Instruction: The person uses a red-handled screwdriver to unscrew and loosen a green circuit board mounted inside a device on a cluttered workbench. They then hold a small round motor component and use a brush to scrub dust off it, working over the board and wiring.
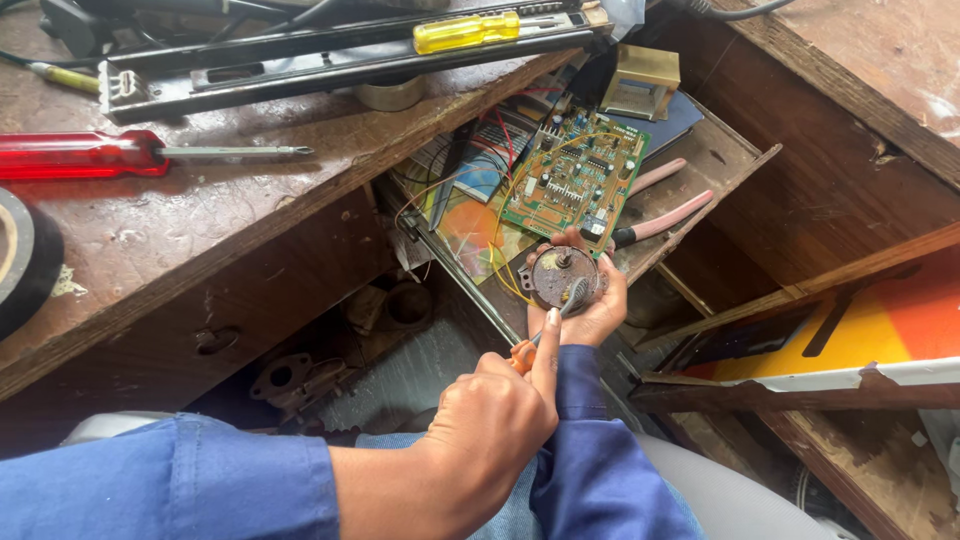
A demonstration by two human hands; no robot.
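My right hand (596,318) cups a small round grey motor (560,275) from below, its short shaft pointing up. Yellow wires (503,262) run from the motor toward a green circuit board (577,180) lying just beyond it. My left hand (488,430) comes in from the lower left, in a blue sleeve. It grips a small orange-handled screwdriver (523,353), thumb stretched along it. The screwdriver's metal tip (574,296) rests against the motor's near right edge.
A worn wooden workbench (200,230) at left carries a red-handled screwdriver (90,154), a roll of black tape (22,262), a long black metal rail (330,55) and a yellow-handled tool (466,31). Pink-handled pliers (668,216) lie by the board. Open wooden compartments sit at right.
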